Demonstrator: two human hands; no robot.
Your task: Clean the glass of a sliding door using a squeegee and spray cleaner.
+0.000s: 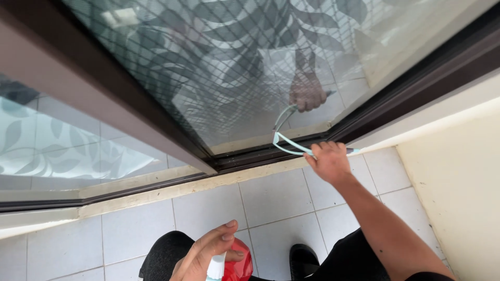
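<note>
My right hand (329,162) has a closed grip on the handle of a pale green squeegee (284,140), its blade set against the lower right corner of the glass door (229,62), just above the dark bottom track (260,156). My left hand (205,255) has its grip wrapped around a spray bottle (229,266), red with a white nozzle, held low over the tiled floor (271,198). By my judgement the pane is partly wiped; a hazy film remains across most of it, and the lower edge is yet unfinished.
</note>
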